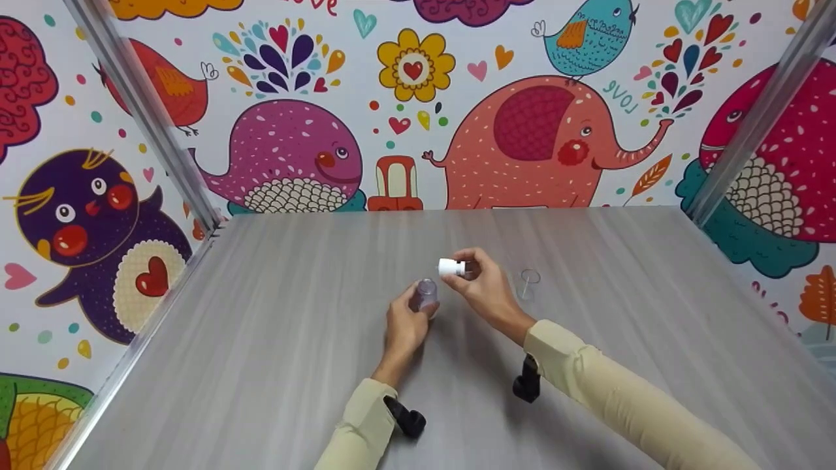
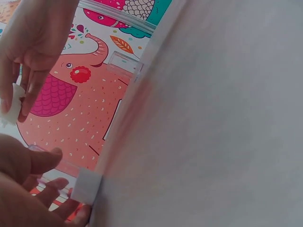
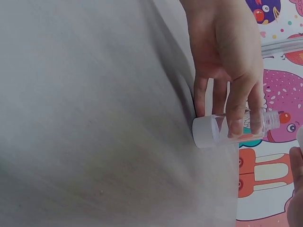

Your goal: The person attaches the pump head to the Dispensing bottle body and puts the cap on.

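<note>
My left hand grips a small clear bottle round its body. The right wrist view shows the bottle's white base at the table and its bare threaded neck. Beside and slightly above the bottle mouth, my right hand pinches a white pump top between thumb and fingers. Pump top and bottle are apart. In the left wrist view, the white pump top is partly hidden by the right fingers.
A clear, see-through cap stands on the grey table, just right of my right hand. Printed cartoon walls and metal posts border the table at the back and sides.
</note>
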Action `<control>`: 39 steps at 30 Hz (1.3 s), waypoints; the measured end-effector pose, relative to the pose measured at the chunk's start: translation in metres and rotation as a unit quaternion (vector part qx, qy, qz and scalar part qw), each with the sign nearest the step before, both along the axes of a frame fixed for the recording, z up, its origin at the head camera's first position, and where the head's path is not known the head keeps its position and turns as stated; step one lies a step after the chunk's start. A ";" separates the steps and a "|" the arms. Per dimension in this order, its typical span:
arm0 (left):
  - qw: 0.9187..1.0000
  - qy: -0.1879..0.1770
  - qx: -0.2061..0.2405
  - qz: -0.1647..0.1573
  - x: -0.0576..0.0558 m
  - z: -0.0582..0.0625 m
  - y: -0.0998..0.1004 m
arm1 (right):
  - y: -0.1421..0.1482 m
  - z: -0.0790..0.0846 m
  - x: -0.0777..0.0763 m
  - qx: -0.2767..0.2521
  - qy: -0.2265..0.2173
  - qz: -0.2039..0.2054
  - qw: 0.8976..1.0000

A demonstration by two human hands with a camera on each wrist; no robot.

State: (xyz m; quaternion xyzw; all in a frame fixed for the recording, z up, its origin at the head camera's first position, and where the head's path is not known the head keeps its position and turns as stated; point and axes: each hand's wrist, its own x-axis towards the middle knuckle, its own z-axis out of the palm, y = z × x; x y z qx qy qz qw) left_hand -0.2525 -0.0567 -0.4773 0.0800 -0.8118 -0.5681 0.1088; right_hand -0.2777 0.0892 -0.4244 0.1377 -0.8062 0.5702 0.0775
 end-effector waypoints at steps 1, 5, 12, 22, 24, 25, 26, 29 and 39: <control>1.000 0.002 0.000 -0.001 0.000 0.000 0.000 | 0.000 0.000 0.000 -0.002 -0.002 -0.001 1.000; 1.000 0.005 0.003 -0.004 0.000 0.000 0.000 | 0.000 0.000 -0.002 0.000 -0.005 -0.002 1.000; 1.000 0.008 0.010 -0.011 -0.001 -0.001 0.000 | -0.005 0.002 -0.003 0.005 -0.012 0.004 1.000; 1.000 0.015 -0.002 -0.005 -0.001 -0.002 0.000 | -0.013 0.003 -0.007 0.008 -0.002 0.011 1.000; 1.000 0.020 -0.008 -0.003 -0.002 -0.002 0.000 | -0.015 0.003 -0.007 -0.001 0.001 0.019 1.000; 1.000 0.023 -0.006 -0.004 -0.003 -0.003 0.000 | -0.015 0.002 -0.007 -0.004 0.003 0.023 1.000; 1.000 0.025 -0.004 -0.005 -0.004 -0.003 0.000 | -0.016 0.002 -0.007 -0.007 0.004 0.027 1.000; 1.000 0.029 0.008 -0.009 -0.004 -0.003 0.000 | -0.017 0.001 -0.006 -0.008 0.009 0.044 0.999; 0.999 0.017 0.033 -0.014 -0.004 -0.005 0.000 | -0.020 0.000 -0.003 0.037 0.046 0.058 0.997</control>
